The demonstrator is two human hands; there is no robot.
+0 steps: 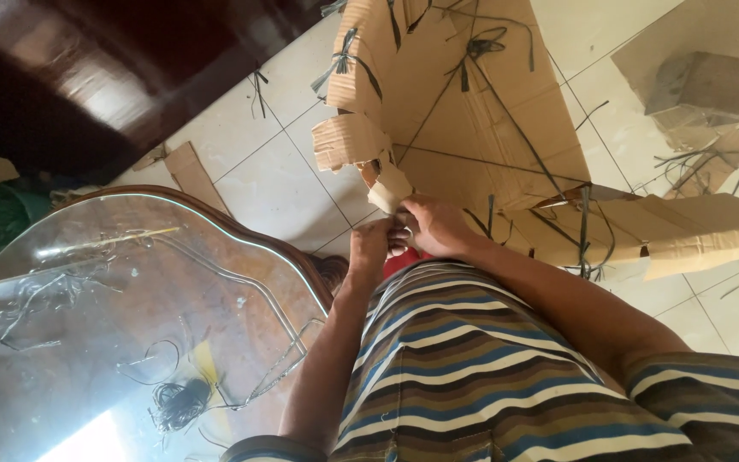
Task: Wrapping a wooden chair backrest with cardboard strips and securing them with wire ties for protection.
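A big brown cardboard structure (472, 111), laced with dark cords, stands on the tiled floor in front of me. My right hand (436, 224) pinches a torn cardboard flap (389, 190) at its lower left edge. My left hand (371, 248) is closed right beside it, touching the same flap from below. A small red thing (400, 262) shows just under both hands, against my striped shirt; I cannot tell what it is.
A glass-topped wooden table (130, 299) is at the left, with a coil of dark wire (178, 404) and loose strands on it. A cardboard scrap (190, 171) lies on the tiles. A cardboard block (712, 85) and cord offcuts lie at the upper right. Dark wooden furniture (70, 77) is at the upper left.
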